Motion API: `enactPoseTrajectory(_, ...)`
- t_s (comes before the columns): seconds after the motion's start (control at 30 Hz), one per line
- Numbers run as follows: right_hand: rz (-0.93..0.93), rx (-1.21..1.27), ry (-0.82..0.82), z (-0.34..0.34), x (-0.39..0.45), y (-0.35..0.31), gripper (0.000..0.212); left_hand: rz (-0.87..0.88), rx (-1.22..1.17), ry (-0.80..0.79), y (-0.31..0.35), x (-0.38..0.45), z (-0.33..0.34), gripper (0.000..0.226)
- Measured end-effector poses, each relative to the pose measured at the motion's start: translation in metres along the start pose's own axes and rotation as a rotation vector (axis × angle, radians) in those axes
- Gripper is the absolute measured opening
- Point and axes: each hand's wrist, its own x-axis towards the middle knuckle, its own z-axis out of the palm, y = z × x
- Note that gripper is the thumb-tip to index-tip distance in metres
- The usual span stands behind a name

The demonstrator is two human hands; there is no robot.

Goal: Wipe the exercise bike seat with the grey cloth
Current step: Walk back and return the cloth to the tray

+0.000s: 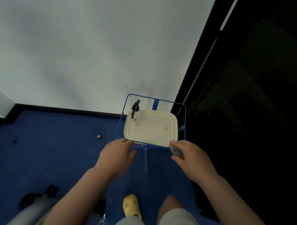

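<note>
My right hand (191, 155) is closed around the bunched grey cloth (176, 151), just in front of the near right corner of a cream tray (152, 137). My left hand (116, 155) hovers with fingers apart near the tray's near left corner and holds nothing. The tray rests on a blue metal stand (126, 103). A clear spray bottle with a black trigger head (136, 111) stands in the tray's far left corner. A dark blurred part at the lower left (35, 199) may belong to the exercise bike; no seat is visible.
Blue floor (59, 151) with a small round metal object (99, 136) and a dark spot (15, 141) on it. A white wall (96, 51) rises behind the stand; a dark area (253, 116) fills the right. My foot wears a yellow shoe (131, 206).
</note>
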Motion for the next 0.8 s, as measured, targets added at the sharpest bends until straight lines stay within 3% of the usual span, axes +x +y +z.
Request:
enactPoseTrajectory(0.3,0.079,0.023,-0.175,0.024,0.112,0.057,0.044,-0.18,-0.064,-0.18,-0.002,0.093,0.033,0.036)
enactPoseTrajectory(0.47,0.134,-0.002,-0.376,0.068,0.179,0.091,0.008,-0.342,-0.103,-0.319,-0.011,0.147,0.065,0.037)
enactPoseTrajectory(0.63,0.123,-0.045,-0.416,0.105,0.242,0.106,0.023,-0.429,-0.164,-0.364,-0.021,0.187,0.094,0.036)
enactPoseTrajectory(0.73,0.115,-0.039,-0.401,0.118,0.272,0.105,0.007,-0.464,-0.19,-0.356,-0.024,0.2,0.103,0.035)
enactPoseTrajectory(0.8,0.104,-0.048,-0.389,0.128,0.288,0.106,0.008,-0.487,-0.206,-0.349,-0.027,0.204,0.108,0.035)
